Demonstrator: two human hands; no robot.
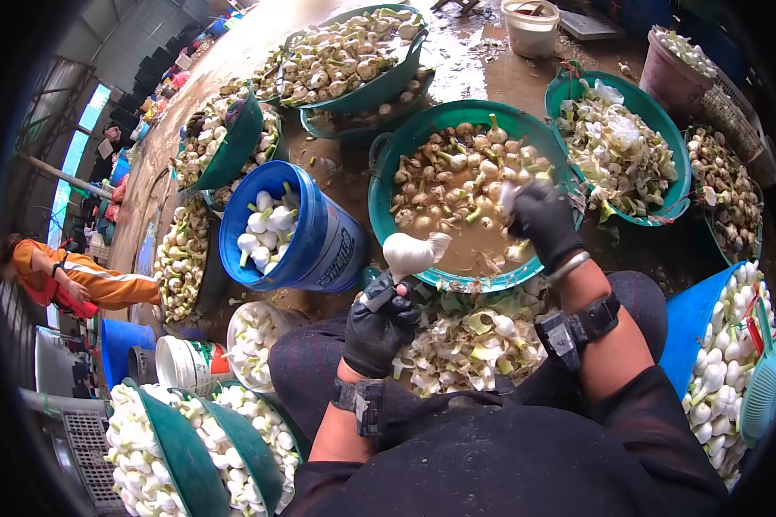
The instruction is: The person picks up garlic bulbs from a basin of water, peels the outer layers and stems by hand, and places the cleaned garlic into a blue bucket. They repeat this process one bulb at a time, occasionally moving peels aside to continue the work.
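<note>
My left hand (381, 332), in a black glove, is closed around the stem of a garlic bulb (408, 256). The white bulb points upward, and a flap of papery skin sticks out at its right side. My right hand (543, 222), also gloved in black, is curled over the right side of a green tub (383, 202). A pale, blurred bit shows at its fingertips, too smeared to name. Inside the tub, unpeeled garlic bulbs (457, 162) lie in muddy water. Between my legs, below the tub, is a heap of garlic peelings (470, 349).
Left of the tub stands a blue bucket (332, 241) with white bulbs. A green basket (683, 185) of peelings is at the right. More garlic-filled baskets (181, 452) surround me. A person in orange (86, 276) is at the far left. The floor (341, 168) looks wet.
</note>
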